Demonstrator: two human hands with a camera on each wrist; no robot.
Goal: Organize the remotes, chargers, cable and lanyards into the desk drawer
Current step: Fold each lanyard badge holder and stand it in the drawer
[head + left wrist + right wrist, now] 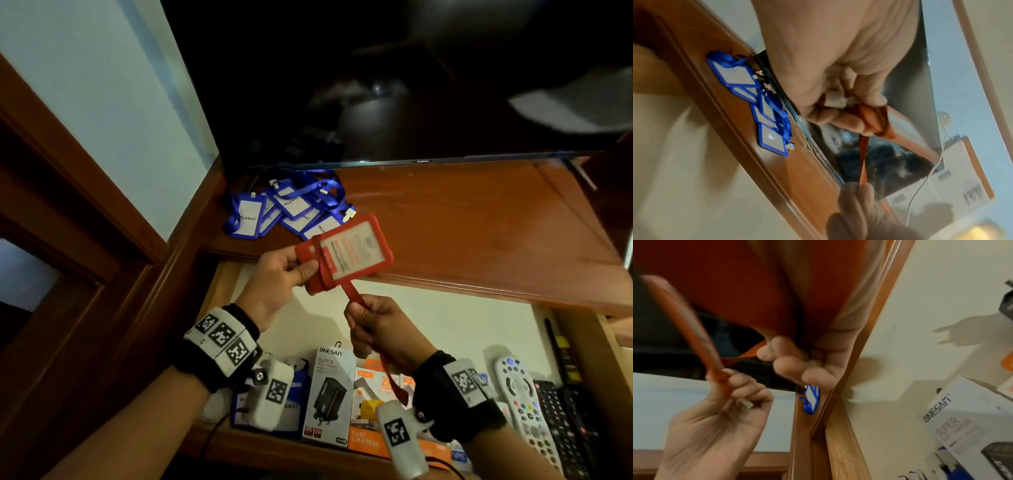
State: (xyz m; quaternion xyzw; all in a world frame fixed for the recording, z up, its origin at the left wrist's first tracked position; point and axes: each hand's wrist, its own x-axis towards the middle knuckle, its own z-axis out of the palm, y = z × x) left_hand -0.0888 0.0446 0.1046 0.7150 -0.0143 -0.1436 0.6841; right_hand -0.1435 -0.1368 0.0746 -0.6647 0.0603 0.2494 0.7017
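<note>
Left hand (274, 281) pinches the end of a red badge holder (346, 251), thumb on its front and fingers curled behind, holding it above the open desk drawer (445, 329). Right hand (380, 330) is closed around the red lanyard strap (354, 296) that runs taut from the holder down into its fist — a loose end hangs out below the wrist. A turn of the strap is wrapped across the holder near the left thumb.

Inside the pale-lined drawer, along its front edge, sit a blue badge holder (291, 407) at the left, a white ONESAM charger box (330, 394) beside it, then an orange charger box (370, 411), partly hidden by the right wrist. Further right lie a light grey remote (520, 401) and dark remotes (561, 418), side by side.

On the wooden desk top (462, 222), just below the dark television screen (394, 102), rests a heap of blue lanyards with badge holders (287, 209) — outside the drawer.
</note>
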